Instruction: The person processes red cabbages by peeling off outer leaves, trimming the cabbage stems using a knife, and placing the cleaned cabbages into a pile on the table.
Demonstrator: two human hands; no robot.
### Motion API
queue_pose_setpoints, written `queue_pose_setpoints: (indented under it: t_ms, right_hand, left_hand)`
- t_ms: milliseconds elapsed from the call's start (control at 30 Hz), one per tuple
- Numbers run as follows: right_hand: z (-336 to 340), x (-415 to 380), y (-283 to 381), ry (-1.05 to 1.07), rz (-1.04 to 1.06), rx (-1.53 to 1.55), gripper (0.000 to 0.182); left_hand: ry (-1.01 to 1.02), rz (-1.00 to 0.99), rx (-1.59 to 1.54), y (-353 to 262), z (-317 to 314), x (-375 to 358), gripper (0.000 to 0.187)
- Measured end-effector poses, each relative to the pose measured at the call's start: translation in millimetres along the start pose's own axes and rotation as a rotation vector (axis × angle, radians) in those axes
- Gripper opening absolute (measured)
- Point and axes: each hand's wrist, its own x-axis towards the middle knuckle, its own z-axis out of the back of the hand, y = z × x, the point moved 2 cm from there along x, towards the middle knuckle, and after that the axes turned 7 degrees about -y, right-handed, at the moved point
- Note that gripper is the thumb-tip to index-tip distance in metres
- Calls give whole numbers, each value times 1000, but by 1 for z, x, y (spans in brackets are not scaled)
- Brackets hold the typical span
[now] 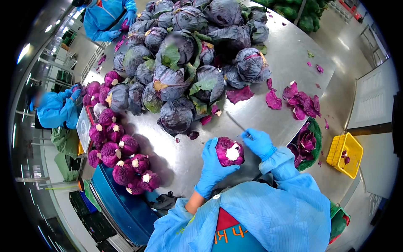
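Observation:
Wrapped round a peeled purple cabbage, my left hand [215, 161] in a blue glove holds it low over the steel table. The cabbage [224, 147] shows its white cut stem end. To its right, my gloved right hand [257, 143] grips a knife [236, 121], whose thin blade points up and left, apart from the cabbage. Beyond my hands lies a large heap of dark unpeeled cabbages [176, 113]. Trimmed purple cabbages [111, 153] with pale stem ends are piled to the left.
Loose purple leaves [300, 101] lie on the steel table [285, 50]. A green basket [312, 147] of leaves and a yellow crate [345, 155] stand at right, a blue bin [117, 201] at lower left. Two co-workers [54, 109] in blue are at the far left and top left.

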Motion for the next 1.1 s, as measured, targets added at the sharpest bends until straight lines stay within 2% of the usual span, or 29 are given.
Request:
queue_pose_setpoints:
  t_ms: [67, 100, 200, 233, 333, 367, 467, 567, 667, 867, 933, 967, 1033, 1067, 1100]
  right_hand:
    - [5, 8, -9, -204, -43, -330, 31]
    - [11, 8, -13, -199, -103, -167, 36]
    - [21, -8, -6, 65, 7, 58, 42]
    - [24, -16, 3, 224, -25, 97, 52]
    - [9, -35, 9, 280, 24, 240, 52]
    - [5, -35, 12, 257, -1, 312, 57]
    - [-10, -26, 12, 323, -103, 472, 54]
    - [-10, -11, 13, 353, 14, 486, 47]
    - [0, -9, 17, 361, 104, 350, 41]
    - [-7, -18, 16, 98, 435, -27, 28]
    - [-14, -23, -7, -154, 283, 23, 25]
    - [-13, -24, -18, -283, 209, 48, 23]
    - [-4, -25, -44, -345, 4, 54, 24]
    - [2, -26, -56, -369, -100, 56, 24]
    - [5, -28, -65, -261, -146, 113, 25]
  left_hand:
    - [18, 6, -92, 16, 3, -3, 125]
    - [21, 6, -138, 23, 4, -2, 125]
    - [12, 76, -256, 32, 5, -3, 125]
    - [13, 97, -292, 36, 5, -3, 125]
    - [19, 120, -336, 40, 4, -1, 125]
    - [23, 106, -306, 39, 5, 0, 124]
    - [42, 104, -292, 35, 8, 5, 122]
    - [53, 105, -296, 36, 8, 9, 119]
    - [46, 118, -320, 36, 5, 11, 117]
    - [30, 129, -225, 18, 4, 20, 110]
    - [23, 156, -162, 13, 8, 18, 112]
    - [26, 213, -310, 12, 9, 19, 112]
    - [25, 330, -606, 13, 10, 17, 112]
    - [25, 304, -589, 18, 10, 15, 115]
    - [31, 281, -572, 27, 11, 12, 117]
